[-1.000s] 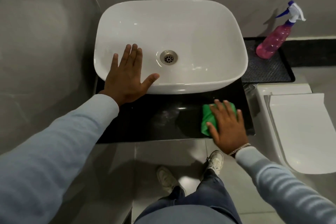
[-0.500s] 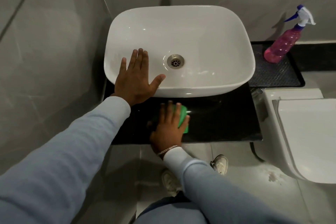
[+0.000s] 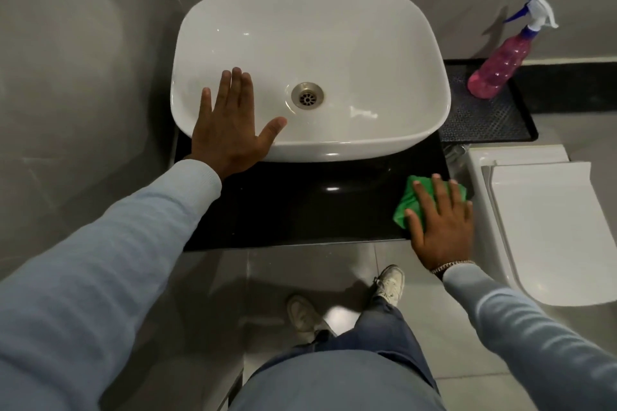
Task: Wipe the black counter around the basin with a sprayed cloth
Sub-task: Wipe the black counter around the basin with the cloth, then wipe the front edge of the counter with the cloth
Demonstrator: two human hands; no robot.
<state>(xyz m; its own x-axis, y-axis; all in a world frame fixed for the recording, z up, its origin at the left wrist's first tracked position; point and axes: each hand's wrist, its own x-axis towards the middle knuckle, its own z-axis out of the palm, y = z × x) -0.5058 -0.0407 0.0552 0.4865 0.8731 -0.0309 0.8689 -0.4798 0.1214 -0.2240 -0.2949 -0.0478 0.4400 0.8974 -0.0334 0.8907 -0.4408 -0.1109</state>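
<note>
Broadly, the white basin (image 3: 310, 73) fills the middle of the view, sitting on the black bench (image 3: 300, 207), whose front strip shows glossy and bare between the two hands. Beside it at the right stands a toilet (image 3: 551, 230), and behind that a dark mat (image 3: 484, 117) carries the pink spray bottle (image 3: 500, 67), well apart from the work. The left hand (image 3: 230, 130) rests flat on the basin's front rim, fingers (image 3: 233, 87) spread and holding nothing. The right hand (image 3: 440, 227) presses the green cloth (image 3: 410, 207) flat at the bench's front right corner, fingers together on top of it rather than gripping. The risk I judge here is the edge: with only a flat palm pinning it, the cloth could slide off the corner and drop to the floor. The narrow strips beside the basin could also be missed.
</note>
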